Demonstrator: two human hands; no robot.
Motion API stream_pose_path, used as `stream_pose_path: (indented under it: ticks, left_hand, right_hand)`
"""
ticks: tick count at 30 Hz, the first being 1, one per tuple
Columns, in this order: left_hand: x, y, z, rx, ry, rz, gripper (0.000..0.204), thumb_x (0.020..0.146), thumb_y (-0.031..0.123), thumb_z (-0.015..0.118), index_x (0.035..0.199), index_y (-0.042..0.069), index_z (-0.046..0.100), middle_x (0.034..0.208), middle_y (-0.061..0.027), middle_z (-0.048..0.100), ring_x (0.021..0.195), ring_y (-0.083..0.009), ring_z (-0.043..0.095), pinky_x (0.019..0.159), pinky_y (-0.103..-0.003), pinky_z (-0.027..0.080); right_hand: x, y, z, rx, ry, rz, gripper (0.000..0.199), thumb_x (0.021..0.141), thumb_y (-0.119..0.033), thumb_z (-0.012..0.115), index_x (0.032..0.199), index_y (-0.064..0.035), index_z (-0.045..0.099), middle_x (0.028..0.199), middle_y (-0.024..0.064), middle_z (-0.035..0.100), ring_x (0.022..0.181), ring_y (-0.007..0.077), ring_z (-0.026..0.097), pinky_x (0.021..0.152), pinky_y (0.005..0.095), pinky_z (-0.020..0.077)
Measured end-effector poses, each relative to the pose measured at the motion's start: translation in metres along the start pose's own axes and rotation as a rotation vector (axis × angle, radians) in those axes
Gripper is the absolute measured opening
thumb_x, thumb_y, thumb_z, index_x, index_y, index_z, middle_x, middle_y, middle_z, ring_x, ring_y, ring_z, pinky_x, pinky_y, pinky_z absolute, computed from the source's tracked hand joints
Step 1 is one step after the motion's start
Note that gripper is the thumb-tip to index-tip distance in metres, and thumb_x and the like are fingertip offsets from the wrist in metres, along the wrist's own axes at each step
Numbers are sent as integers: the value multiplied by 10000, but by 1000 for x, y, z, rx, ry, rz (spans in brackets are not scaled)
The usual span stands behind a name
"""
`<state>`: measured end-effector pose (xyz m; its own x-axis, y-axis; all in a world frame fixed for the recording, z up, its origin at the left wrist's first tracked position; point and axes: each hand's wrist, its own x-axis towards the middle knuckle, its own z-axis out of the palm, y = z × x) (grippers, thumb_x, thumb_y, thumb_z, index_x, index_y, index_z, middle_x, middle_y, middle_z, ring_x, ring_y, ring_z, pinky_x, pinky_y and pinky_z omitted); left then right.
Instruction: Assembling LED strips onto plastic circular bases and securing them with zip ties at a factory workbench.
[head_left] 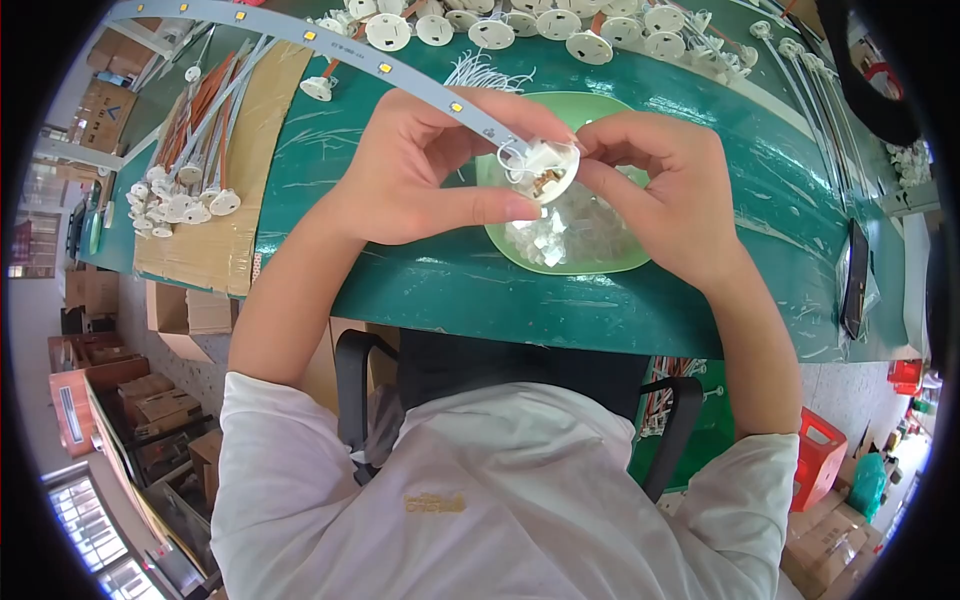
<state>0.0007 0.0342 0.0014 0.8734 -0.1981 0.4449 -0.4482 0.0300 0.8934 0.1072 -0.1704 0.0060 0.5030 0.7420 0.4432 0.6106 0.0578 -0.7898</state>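
Note:
My left hand (420,165) is closed around a round white end cap (553,160), thumb below and fingers above. A white LED strip (385,68) with small yellow chips runs from the cap up to the far left. Thin white wires and brass-coloured contacts show on the cap's open side. My right hand (660,185) pinches at the cap's right edge; whether it grips the cap itself or some small part there is hidden by the fingers. Beneath both hands a light green bowl (590,268) holds many small clear plastic pieces (560,232).
Many white round caps (490,32) line the table's far side. Strips with caps (185,200) lie bundled on cardboard (240,235) at the left. White wires (485,72) lie behind the bowl. A dark flat object (854,275) rests near the right edge of the green table (500,315).

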Motion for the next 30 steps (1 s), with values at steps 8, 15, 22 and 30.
stream_pose_path:
  ticks: [8,15,22,30]
  left_hand:
    - [-2,-1,-1,29,-8,19,462,723,-89,781,1158,-3,652,1129,-113,677,1053,-195,640,928,-359,521]
    - [-5,3,1,79,3,-40,377,731,-33,810,1090,6,704,1077,-79,714,815,-81,606,636,-227,481]
    - [-2,9,0,191,-99,6,359,744,46,826,1084,2,720,867,-14,684,666,-53,527,594,-207,448]
    - [-2,6,7,349,153,-204,333,728,153,834,1022,24,748,655,-1,627,547,-36,504,512,-194,424]
  right_hand:
    - [-1,-7,-2,31,1,121,127,808,41,690,933,39,712,1006,112,699,863,150,681,787,269,563]
    - [0,-7,0,-35,54,127,164,812,38,680,967,26,734,1080,140,684,896,166,678,771,263,567]
    - [0,-3,1,-127,-56,108,147,838,23,651,968,32,720,1069,144,685,880,180,683,747,272,567]
    - [1,-13,-11,-186,146,-358,206,775,47,678,966,-8,728,1087,167,650,858,209,627,693,289,512]
